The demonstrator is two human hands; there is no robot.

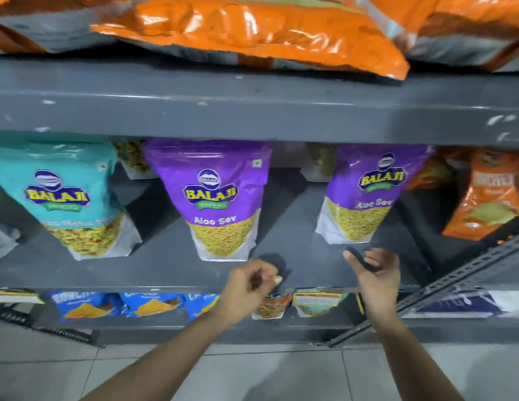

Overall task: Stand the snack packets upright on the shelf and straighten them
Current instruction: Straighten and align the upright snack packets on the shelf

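Two purple Balaji "Aloo Sev" packets (223, 198) (365, 195) and a teal Balaji packet (70, 195) stand upright on the grey shelf (293, 227); left hand (246, 287) loosely curled, right hand (377, 273) spread, both empty, before its edge

— Which colours are seen on the grey shelf (154, 267)?
— One teal packet (64, 195) and two purple packets (220, 195), yellow-lettered, are shown.
— And above?
— Orange bags (252, 30) are seen.
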